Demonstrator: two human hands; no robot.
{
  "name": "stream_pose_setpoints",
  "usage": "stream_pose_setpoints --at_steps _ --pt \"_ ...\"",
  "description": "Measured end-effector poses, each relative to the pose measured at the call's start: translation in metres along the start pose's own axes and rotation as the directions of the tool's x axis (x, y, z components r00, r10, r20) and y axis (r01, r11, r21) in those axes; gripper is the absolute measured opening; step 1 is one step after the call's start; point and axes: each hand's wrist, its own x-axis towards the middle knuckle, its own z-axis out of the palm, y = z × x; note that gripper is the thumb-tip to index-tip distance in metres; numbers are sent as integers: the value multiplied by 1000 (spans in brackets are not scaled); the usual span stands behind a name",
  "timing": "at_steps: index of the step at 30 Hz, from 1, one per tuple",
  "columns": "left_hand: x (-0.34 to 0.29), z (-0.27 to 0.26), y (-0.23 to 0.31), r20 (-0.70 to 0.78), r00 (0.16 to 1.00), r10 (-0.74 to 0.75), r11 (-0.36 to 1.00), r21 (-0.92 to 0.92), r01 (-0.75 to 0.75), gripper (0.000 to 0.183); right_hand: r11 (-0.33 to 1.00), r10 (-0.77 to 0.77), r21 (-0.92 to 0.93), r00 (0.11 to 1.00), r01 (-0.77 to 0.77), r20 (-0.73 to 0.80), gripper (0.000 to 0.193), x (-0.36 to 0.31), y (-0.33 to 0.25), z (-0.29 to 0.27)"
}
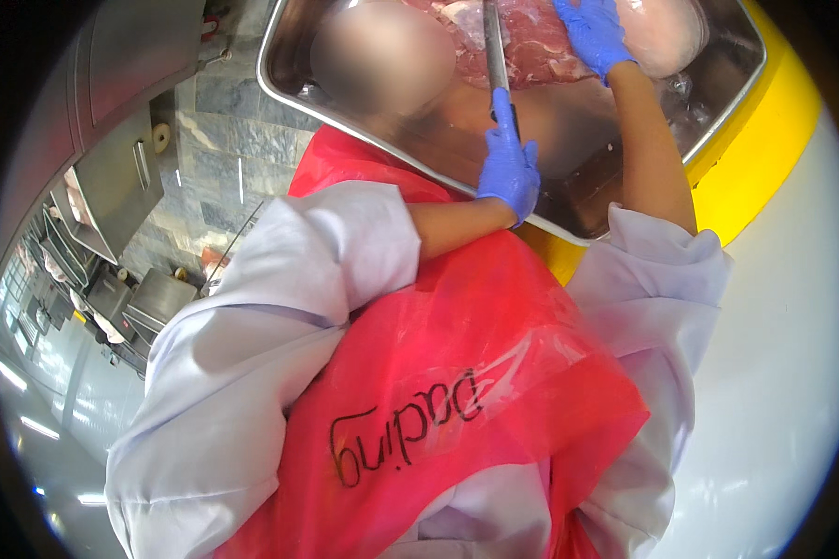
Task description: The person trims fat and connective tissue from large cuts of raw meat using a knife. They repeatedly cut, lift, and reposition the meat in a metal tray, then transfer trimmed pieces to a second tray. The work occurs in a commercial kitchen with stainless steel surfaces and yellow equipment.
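Note:
In a steel tray (578,200) at the top of the view lies a slab of raw red meat (531,42) with some pale fat. My left hand (511,172), in a blue glove, is closed around the handle of a knife (495,51). Its index finger stretches along the knife, and the long blade reaches away over the meat to the top edge of the view. To the right, my right hand (597,35), also gloved in blue, rests flat on the meat with fingers extended. Beside it sits a pale, rounded piece (664,35). Parts of the tray's contents are blurred.
A yellow edge (755,158) runs along the tray's right side, with a smooth whitish surface (774,335) beyond. My red plastic apron (457,373) hangs close to the tray. Off to the left are grey floor tiles (242,140), a steel cabinet (116,186) and several metal containers.

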Motion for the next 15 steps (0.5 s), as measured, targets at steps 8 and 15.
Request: stream_pose_setpoints --at_steps 8,15 --pt "28 47 -16 352 921 167 34 931 -363 46 988 -132 68 989 136 -68 78 3 16 2" --pt "14 33 -21 257 940 224 741 581 -336 58 984 -172 20 981 174 -86 78 4 11 -4"
